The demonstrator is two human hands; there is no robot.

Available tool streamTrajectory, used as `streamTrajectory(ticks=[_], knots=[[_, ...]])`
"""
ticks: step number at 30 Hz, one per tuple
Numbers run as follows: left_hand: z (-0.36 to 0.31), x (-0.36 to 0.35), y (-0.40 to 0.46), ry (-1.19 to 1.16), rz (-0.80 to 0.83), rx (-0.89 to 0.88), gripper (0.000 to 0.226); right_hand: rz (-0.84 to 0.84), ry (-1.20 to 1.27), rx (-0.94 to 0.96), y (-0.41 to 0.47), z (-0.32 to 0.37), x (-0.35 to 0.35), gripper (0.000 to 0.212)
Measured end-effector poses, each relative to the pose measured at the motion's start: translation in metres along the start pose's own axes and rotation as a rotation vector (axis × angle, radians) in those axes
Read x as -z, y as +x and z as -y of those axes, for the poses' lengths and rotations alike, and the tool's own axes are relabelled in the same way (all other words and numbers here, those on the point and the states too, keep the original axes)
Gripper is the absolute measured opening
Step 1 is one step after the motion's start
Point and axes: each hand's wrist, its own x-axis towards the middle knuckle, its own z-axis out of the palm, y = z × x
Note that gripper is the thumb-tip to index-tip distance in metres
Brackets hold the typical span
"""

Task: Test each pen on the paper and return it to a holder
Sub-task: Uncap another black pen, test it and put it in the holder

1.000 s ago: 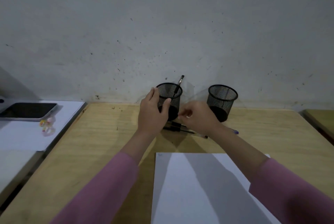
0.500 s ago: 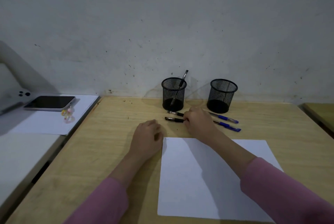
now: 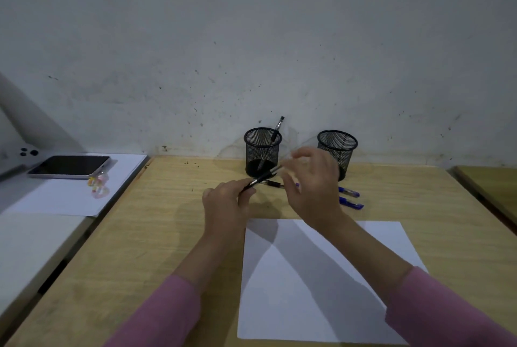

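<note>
A black pen is held above the desk between both hands. My left hand grips its lower end. My right hand pinches its upper end, blurred by motion. Behind them stand two black mesh holders: the left holder has one pen leaning in it, and the right holder looks empty. Another black pen lies on the desk under the hands. Two blue pens lie to the right. A white sheet of paper lies in front of me.
The wooden desk meets a grey wall at the back. A lower white surface on the left carries a phone, a sheet of paper and a small colourful trinket. Another desk edge shows at the right.
My right hand picked a black pen up off the desk and lifted it. My left hand rose from the desk and took hold of its other end.
</note>
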Motion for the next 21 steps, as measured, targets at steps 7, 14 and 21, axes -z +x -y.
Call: streamTrajectory(ticks=[7, 14, 21], knots=[[-0.022, 0.000, 0.001, -0.146, 0.090, -0.006, 0.013, 0.282, 0.696, -0.860, 0.007, 0.037, 0.006, 0.015], [-0.030, 0.010, 0.011, -0.050, 0.184, -0.064, 0.017, 0.153, 0.745, -1.005, 0.010, 0.043, -0.001, 0.021], [-0.039, 0.013, 0.019, -0.017, 0.191, -0.125, 0.019, -0.022, 0.902, -1.211, 0.018, 0.054, -0.011, 0.029]])
